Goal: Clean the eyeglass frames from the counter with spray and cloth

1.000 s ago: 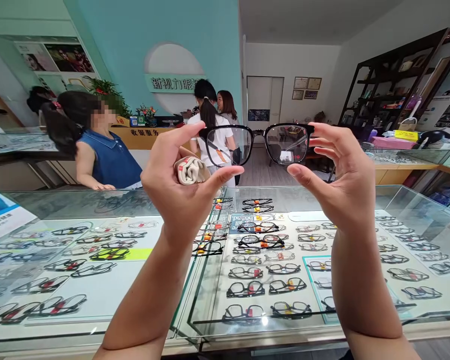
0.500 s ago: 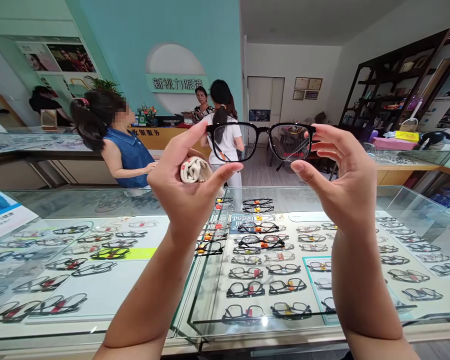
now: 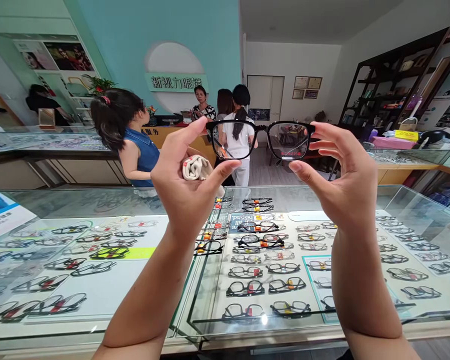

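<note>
A pair of black-framed eyeglasses [image 3: 262, 128] is held up level in front of me, above the glass display case. My left hand [image 3: 182, 192] grips the left edge of the frame, its fingers at the top corner and its thumb near the lower rim. Tucked in the palm of that same hand is a rolled beige cloth [image 3: 193, 168] with a bit of red. At the other end, my right hand [image 3: 350, 185] pinches the right corner of the frame, thumb below. Small red lettering shows on the right lens.
Below, a glass display case [image 3: 210, 330] holds many rows of eyeglasses. Several people stand beyond it, one in a blue sleeveless top [image 3: 140, 155] close to the far side. A wooden counter [image 3: 176, 137] and a dark shelf [image 3: 393, 85] are farther back.
Both hands and the eyeglasses stay nearly still. Across the case, the person in blue has shifted right, and the person in white has also moved right, uncovering another person beside them.
</note>
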{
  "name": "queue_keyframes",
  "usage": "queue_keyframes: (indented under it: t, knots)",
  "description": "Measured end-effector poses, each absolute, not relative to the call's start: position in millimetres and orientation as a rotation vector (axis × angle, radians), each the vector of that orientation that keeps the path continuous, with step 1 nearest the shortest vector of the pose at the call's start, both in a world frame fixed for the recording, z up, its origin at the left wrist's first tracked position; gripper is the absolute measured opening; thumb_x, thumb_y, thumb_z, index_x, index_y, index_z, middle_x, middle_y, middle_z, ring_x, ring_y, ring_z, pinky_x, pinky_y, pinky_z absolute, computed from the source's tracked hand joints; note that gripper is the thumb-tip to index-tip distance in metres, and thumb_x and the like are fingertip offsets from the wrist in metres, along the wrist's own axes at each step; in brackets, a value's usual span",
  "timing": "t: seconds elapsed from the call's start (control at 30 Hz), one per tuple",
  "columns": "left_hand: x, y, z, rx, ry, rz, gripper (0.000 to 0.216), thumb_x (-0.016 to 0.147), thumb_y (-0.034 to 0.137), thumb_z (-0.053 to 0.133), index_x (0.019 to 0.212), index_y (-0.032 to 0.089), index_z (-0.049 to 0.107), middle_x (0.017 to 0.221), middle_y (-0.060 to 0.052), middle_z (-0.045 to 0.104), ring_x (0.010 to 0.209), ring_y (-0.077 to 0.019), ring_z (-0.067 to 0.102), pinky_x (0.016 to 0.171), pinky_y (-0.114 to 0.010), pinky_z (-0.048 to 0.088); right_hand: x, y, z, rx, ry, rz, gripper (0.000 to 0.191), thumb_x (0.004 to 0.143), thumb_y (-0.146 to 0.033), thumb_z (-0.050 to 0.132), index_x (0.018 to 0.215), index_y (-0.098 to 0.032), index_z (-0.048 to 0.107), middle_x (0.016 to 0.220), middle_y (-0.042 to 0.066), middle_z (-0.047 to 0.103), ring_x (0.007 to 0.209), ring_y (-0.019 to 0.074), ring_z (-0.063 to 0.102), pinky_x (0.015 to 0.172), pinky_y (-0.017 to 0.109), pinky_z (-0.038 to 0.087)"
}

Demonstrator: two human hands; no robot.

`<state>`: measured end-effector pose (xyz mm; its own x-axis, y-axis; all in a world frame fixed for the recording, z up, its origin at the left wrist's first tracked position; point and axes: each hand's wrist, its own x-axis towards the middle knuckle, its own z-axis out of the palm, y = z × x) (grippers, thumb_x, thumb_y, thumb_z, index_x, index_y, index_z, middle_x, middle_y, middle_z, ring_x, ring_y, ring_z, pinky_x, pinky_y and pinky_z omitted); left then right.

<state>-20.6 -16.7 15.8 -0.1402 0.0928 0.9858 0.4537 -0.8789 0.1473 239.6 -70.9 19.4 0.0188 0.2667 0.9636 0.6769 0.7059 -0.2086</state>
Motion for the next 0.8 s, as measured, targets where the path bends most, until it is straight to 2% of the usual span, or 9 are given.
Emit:
queue_keyframes:
  t: [0.17,0.4,0.63,0.8]
  knots:
    - [-22.2,-15.4,16.1,-1.917,-0.632,-2.098,0.062,0.078,0.059,0.098,0.136,0.048,0.078,0.128,0.000,0.081,0.094,-0.0301,0.078,0.078,-0.053,0.067,237.6,-72.9,20.4,-0.786,-1.542,-0.376,0.053,0.093,-0.044,0.086,0.141,-0.029,0.071,0.135,0.010,0.079,0.116,0.0311,0.078,0.103,0.056,0.065]
    - [-22.6,-14.5,15.7,-1.960,-0.618,-2.094,0.057,0.081,0.059,0.095,0.135,0.048,0.079,0.127,-0.002,0.082,0.111,-0.0350,0.079,0.086,-0.058,0.069,238.1,-74.3,21.5,-0.775,-1.533,-0.400,0.050,0.093,-0.051,0.086,0.139,-0.037,0.072,0.130,0.008,0.079,0.115,0.0329,0.078,0.100,0.058,0.068]
    - [-22.3,-16.4,15.8,-1.964,-0.632,-2.093,0.058,0.083,0.061,0.092,0.138,0.049,0.077,0.132,-0.002,0.080,0.109,-0.0362,0.079,0.085,-0.061,0.068,239.7,-72.1,20.9,-0.777,-1.538,-0.368,0.053,0.091,-0.049,0.088,0.139,-0.033,0.071,0.131,0.008,0.079,0.114,0.0327,0.078,0.102,0.059,0.066]
    - [-20.1,-14.7,14.5,-1.880,-0.622,-2.064,0.065,0.081,0.056,0.096,0.142,0.048,0.075,0.136,-0.002,0.079,0.091,-0.0341,0.078,0.076,-0.061,0.065,240.8,-67.3,19.9,-0.776,-1.554,-0.380,0.053,0.093,-0.044,0.084,0.143,-0.035,0.068,0.141,0.009,0.075,0.117,0.0340,0.077,0.104,0.060,0.065]
